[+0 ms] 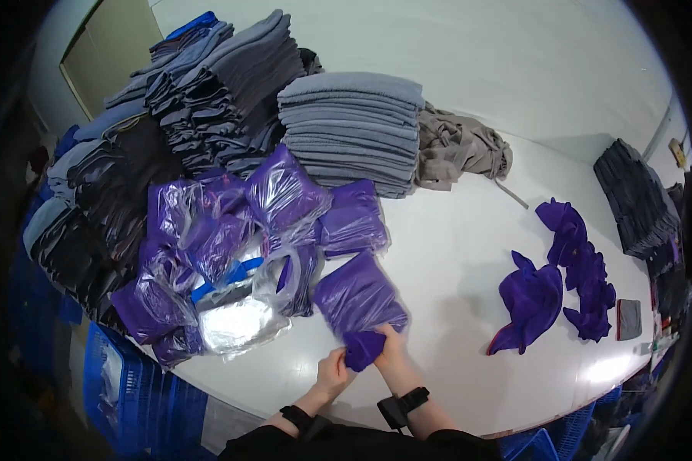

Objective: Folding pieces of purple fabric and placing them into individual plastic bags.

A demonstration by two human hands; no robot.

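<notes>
At the far left we see a blue plastic crate [142, 392] standing below the rounded edge of the white tabletop [454, 253]. Above it a heap of purple cloths in clear plastic bags [223, 253] spills close to that edge, backed by tall stacks of folded dark grey towels [207, 100] and a neat stack of folded light grey towels [354, 131].

Near the front edge our left hand [334, 373] and right hand [390, 347] both close their fingers around the lower end of a folded purple cloth in a clear bag [359, 303], which lies flat on the tabletop just beside the heap.

To the right of our hands the white surface lies open as far as a loose crumpled purple cloth [532, 301] and a second purple bundle [584, 269]. A stack of dark folded cloths [637, 196] sits at the right rim.
</notes>
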